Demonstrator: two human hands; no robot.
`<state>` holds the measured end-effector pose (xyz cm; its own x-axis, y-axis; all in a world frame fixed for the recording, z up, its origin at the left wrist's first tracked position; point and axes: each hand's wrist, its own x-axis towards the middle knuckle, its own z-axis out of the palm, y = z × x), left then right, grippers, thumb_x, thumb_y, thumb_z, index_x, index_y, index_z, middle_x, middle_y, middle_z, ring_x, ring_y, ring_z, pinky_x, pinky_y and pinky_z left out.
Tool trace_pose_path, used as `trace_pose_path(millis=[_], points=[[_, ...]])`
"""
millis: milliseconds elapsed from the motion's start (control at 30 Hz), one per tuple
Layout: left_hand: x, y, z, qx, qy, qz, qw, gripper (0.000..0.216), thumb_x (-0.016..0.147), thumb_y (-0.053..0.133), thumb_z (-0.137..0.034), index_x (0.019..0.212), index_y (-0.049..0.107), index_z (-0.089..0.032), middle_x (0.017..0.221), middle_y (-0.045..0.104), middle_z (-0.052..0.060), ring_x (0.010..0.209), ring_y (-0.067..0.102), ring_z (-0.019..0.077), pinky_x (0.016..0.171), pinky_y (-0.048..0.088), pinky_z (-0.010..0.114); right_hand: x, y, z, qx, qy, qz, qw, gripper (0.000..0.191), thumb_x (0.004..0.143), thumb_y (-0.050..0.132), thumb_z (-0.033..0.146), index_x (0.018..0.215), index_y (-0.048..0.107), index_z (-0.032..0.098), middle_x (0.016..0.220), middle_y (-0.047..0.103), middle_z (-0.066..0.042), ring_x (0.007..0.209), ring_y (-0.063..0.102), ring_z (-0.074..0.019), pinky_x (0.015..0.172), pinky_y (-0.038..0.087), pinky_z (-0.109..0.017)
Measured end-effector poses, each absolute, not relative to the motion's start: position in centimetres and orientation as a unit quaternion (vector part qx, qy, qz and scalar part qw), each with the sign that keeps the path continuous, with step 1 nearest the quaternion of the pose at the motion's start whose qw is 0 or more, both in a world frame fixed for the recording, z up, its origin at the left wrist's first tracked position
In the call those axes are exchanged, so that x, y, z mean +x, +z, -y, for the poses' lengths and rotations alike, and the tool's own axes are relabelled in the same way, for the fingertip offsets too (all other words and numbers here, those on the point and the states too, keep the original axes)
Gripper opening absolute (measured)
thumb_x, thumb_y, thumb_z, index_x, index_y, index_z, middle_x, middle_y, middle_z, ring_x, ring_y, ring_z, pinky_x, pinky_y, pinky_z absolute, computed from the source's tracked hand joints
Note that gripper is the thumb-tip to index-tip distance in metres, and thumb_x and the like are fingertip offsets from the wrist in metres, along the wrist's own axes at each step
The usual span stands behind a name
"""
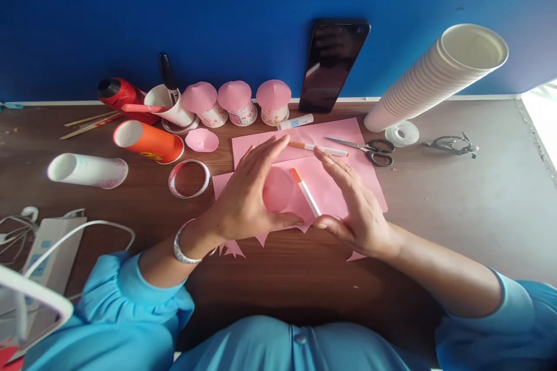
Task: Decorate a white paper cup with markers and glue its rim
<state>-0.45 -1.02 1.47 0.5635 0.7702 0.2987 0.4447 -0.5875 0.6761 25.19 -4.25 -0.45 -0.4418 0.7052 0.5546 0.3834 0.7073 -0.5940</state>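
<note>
My left hand (248,200) is curved open over pink paper (331,179), thumb and fingers apart. A round pink paper piece (278,188) shows in the gap between its thumb and fingers; whether the palm touches it I cannot tell. Facing it, my right hand (357,208) is also open, with nothing between thumb and fingers. Between the hands lies a white marker with an orange end (308,194). A second similar marker (324,149) rests just beyond the fingertips. Black-handled scissors (369,149) lie open at the paper's right side.
Three small cups with pink cone tops (235,98) stand by the blue wall, beside a leaning phone (333,66). A tall stack of white cups (435,78) rises at right. An orange cup (148,140), a tape roll (188,178) and a power strip (50,255) are at left.
</note>
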Motion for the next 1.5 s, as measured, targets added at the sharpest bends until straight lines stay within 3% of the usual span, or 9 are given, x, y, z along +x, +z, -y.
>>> trace_pose_path(millis=[67, 133, 267, 433, 633, 967, 1167, 1267, 1500], points=[[-1.1, 1.4, 1.2, 0.838, 0.269, -0.38, 0.286, 0.134, 0.074, 0.088, -0.076, 0.177, 0.017, -0.028, 0.179, 0.036, 0.022, 0.165, 0.039, 0.0437, 0.133, 0.04, 0.064, 24.2, -0.3, 3.8, -0.323, 0.198, 0.838, 0.392, 0.092, 0.108, 0.056, 0.064, 0.178, 0.018, 0.018, 0.178, 0.04, -0.024, 0.167, 0.039, -0.0382, 0.131, 0.046, -0.064], [-1.6, 1.3, 1.4, 0.83, 0.246, -0.399, 0.301, 0.137, 0.072, 0.086, -0.081, 0.177, 0.014, -0.028, 0.18, 0.032, 0.023, 0.166, 0.036, 0.0443, 0.134, 0.038, 0.065, 22.9, -0.2, 3.3, -0.301, 0.195, 0.853, 0.38, 0.095, 0.108, 0.057, 0.063, 0.178, 0.013, 0.016, 0.178, 0.039, -0.025, 0.169, 0.035, -0.0357, 0.135, 0.04, -0.062], [-2.3, 0.9, 1.7, 0.829, 0.253, -0.397, 0.302, 0.134, 0.073, 0.082, -0.085, 0.175, 0.02, -0.024, 0.177, 0.036, 0.025, 0.164, 0.041, 0.0436, 0.133, 0.041, 0.064, 20.7, -0.2, 2.5, -0.28, 0.199, 0.864, 0.367, 0.102, 0.105, 0.059, 0.066, 0.177, 0.012, 0.013, 0.176, 0.04, -0.028, 0.17, 0.032, -0.0353, 0.136, 0.039, -0.062], [-2.4, -0.2, 2.0, 0.854, 0.265, -0.389, 0.223, 0.117, 0.085, 0.083, -0.071, 0.172, 0.023, -0.02, 0.166, 0.051, 0.027, 0.153, 0.056, 0.0431, 0.122, 0.055, 0.061, 19.9, -1.0, 2.4, -0.3, 0.218, 0.861, 0.348, 0.096, 0.105, 0.064, 0.06, 0.176, 0.02, 0.013, 0.173, 0.045, -0.028, 0.166, 0.042, -0.0366, 0.132, 0.047, -0.061], [-1.5, -0.2, 2.5, 0.85, 0.256, -0.426, 0.173, 0.095, 0.074, 0.097, -0.045, 0.149, 0.045, -0.018, 0.135, 0.073, 0.021, 0.125, 0.074, 0.0406, 0.109, 0.064, 0.056, 20.1, -1.8, 3.1, -0.318, 0.22, 0.848, 0.363, 0.084, 0.104, 0.072, 0.045, 0.171, 0.033, 0.011, 0.164, 0.058, -0.027, 0.159, 0.053, -0.0349, 0.129, 0.051, -0.058], [-1.4, 0.0, 2.8, 0.854, 0.236, -0.441, 0.144, 0.086, 0.072, 0.098, -0.034, 0.14, 0.049, -0.018, 0.127, 0.075, 0.018, 0.118, 0.076, 0.0394, 0.104, 0.065, 0.056, 19.8, -2.2, 3.1, -0.32, 0.18, 0.848, 0.381, 0.081, 0.103, 0.074, 0.042, 0.169, 0.038, 0.01, 0.156, 0.066, -0.026, 0.15, 0.063, -0.0352, 0.125, 0.057, -0.057], [-2.5, 1.3, 2.6, 0.844, 0.218, -0.44, 0.216, 0.113, 0.07, 0.099, -0.06, 0.158, 0.041, -0.018, 0.154, 0.064, 0.025, 0.141, 0.066, 0.0436, 0.118, 0.058, 0.06, 20.3, -2.1, 3.0, -0.327, 0.205, 0.847, 0.365, 0.089, 0.104, 0.072, 0.045, 0.174, 0.028, 0.012, 0.163, 0.058, -0.028, 0.156, 0.056, -0.0381, 0.125, 0.054, -0.062], [-3.2, 2.3, 2.2, 0.84, 0.206, -0.432, 0.258, 0.123, 0.073, 0.098, -0.059, 0.169, 0.03, -0.022, 0.168, 0.053, 0.023, 0.154, 0.056, 0.0428, 0.125, 0.052, 0.06, 20.8, -2.1, 3.0, -0.323, 0.213, 0.845, 0.37, 0.093, 0.103, 0.072, 0.05, 0.175, 0.024, 0.015, 0.165, 0.056, -0.028, 0.157, 0.054, -0.0395, 0.124, 0.054, -0.065], [-2.9, 1.9, 1.7, 0.866, 0.22, -0.371, 0.254, 0.115, 0.083, 0.087, -0.063, 0.172, 0.026, -0.022, 0.166, 0.052, 0.026, 0.155, 0.054, 0.0409, 0.126, 0.052, 0.06, 20.9, -1.6, 3.2, -0.321, 0.219, 0.837, 0.384, 0.082, 0.102, 0.075, 0.04, 0.17, 0.036, 0.017, 0.154, 0.068, -0.024, 0.148, 0.065, -0.0377, 0.121, 0.058, -0.062]])
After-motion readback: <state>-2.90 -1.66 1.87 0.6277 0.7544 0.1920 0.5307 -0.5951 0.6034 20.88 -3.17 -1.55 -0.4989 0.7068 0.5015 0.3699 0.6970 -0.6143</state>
